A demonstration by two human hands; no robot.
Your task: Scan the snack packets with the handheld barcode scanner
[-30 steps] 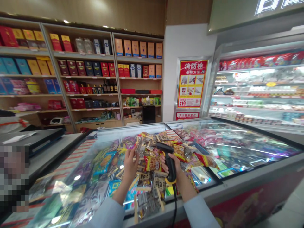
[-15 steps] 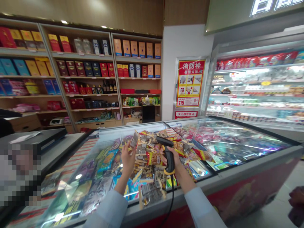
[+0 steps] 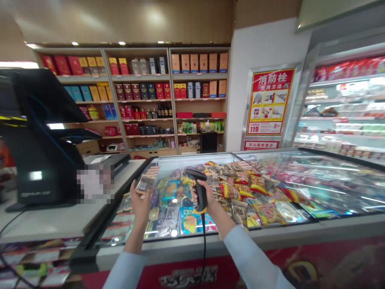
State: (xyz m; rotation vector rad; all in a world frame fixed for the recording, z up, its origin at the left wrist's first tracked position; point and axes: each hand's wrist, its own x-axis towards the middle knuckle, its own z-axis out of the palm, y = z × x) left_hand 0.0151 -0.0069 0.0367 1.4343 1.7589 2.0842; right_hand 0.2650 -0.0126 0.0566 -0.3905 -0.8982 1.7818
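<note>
Above the near rim of the chest freezer (image 3: 180, 244), a cable (image 3: 204, 237) hangs from a black barcode scanner (image 3: 201, 197), whose near-upright handle is wrapped in the fingers of the right hand (image 3: 208, 196). Off to its left and well apart, the left hand (image 3: 140, 208) pinches a small clear packet (image 3: 144, 183) between thumb and fingertips, so that hand alone has hold of it. The scanner's head reaches leftward, roughly the packet's way; whether the two line up in depth, and how the packet's long axis runs, I cannot tell. Beyond the right hand, snack packets (image 3: 258, 184) lie heaped over the freezer; a black terminal (image 3: 45, 168) stands on the counter at far left, and stocked shelves (image 3: 200, 105) line the back, beside a red poster (image 3: 270, 102).
</note>
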